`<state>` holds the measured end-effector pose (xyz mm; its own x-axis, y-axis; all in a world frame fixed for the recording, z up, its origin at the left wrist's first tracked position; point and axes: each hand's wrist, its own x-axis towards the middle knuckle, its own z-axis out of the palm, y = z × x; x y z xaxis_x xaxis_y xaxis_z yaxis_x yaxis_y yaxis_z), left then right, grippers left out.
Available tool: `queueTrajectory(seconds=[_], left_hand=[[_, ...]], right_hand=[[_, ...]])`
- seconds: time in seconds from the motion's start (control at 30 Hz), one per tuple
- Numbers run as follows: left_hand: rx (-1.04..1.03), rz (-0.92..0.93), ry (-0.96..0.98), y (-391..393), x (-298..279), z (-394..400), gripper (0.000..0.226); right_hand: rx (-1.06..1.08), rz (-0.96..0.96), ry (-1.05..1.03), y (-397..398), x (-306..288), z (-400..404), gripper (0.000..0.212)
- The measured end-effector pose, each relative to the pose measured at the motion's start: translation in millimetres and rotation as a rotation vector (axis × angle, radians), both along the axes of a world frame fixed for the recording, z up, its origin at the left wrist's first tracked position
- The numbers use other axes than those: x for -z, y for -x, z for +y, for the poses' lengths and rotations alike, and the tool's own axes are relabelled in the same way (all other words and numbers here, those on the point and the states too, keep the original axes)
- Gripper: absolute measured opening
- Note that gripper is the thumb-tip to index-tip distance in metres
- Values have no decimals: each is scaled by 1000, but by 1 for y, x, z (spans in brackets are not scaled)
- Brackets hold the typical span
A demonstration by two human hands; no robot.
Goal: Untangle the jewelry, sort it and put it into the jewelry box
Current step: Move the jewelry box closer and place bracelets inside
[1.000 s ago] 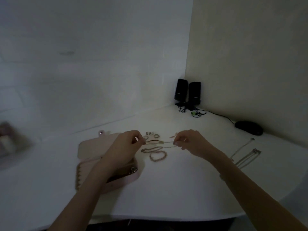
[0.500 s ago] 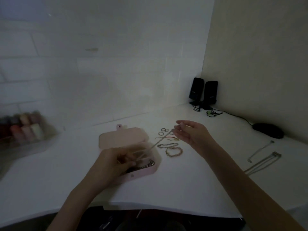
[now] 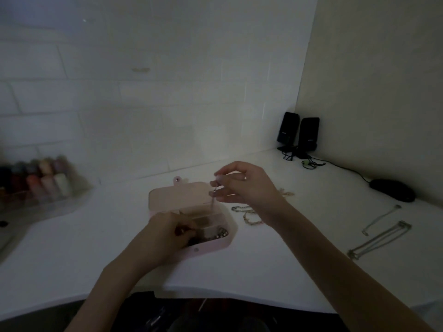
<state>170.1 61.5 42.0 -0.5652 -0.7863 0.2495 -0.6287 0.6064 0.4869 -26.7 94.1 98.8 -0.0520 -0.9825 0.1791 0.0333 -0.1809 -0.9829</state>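
A pink jewelry box (image 3: 223,245) lies open on the white desk, lid (image 3: 177,196) folded back, dark beaded pieces in its front compartment. My right hand (image 3: 244,185) hovers over the box and pinches the top of a thin chain (image 3: 212,202) that hangs down into a compartment. My left hand (image 3: 167,232) rests in the box's front left, fingers curled round the chain's lower end. Beaded bracelets (image 3: 249,215) lie on the desk right of the box, partly hidden by my right wrist. Silver necklaces (image 3: 381,236) lie stretched out at the far right.
Two black speakers (image 3: 298,133) with cables stand in the back corner and a black mouse (image 3: 393,190) sits right of them. A clear tray of small bottles (image 3: 40,183) stands at the left. The desk's front edge (image 3: 215,295) curves just below my forearms.
Both hands carried the chain from the desk to the box. My left hand dropped into the front compartment and my right hand rose above the box, so the chain now hangs nearly upright.
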Motion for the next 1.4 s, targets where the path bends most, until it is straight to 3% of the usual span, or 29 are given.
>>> queueTrajectory(seconds=[0.17, 0.27, 0.4, 0.47, 0.57, 0.73, 0.87, 1.0, 1.17, 1.4], left_hand=[[5, -7, -37, -4, -11, 5, 25], [-14, 155, -72, -4, -13, 5, 37], [-54, 294, -163, 3, -10, 3, 21], [-118, 270, -129, 3, -6, 2, 17], [-141, 268, -104, -1, -2, 1, 20], [-103, 134, -42, 5, 2, 0, 31], [-92, 20, -40, 8, 5, -6, 41], [-89, 34, -39, 13, 4, -5, 23], [-34, -1, 14, 34, -2, -1, 12], [132, 144, -4, 115, 3, -5, 11]], right_hand=[[-51, 26, 2, -19, -3, -1, 13], [-83, 51, 5, -24, -1, -1, 15], [-68, 110, 7, -25, 6, -3, 12], [13, 246, 51, -17, 14, -6, 11], [115, 601, 79, 1, 29, -7, 9], [150, 850, 45, 15, 61, -11, 9], [130, 911, 55, 20, 72, -16, 13], [133, 875, 88, 27, 73, -17, 4], [187, 846, 83, 56, 61, -9, 10], [418, 894, 1, 141, 63, 20, 12]])
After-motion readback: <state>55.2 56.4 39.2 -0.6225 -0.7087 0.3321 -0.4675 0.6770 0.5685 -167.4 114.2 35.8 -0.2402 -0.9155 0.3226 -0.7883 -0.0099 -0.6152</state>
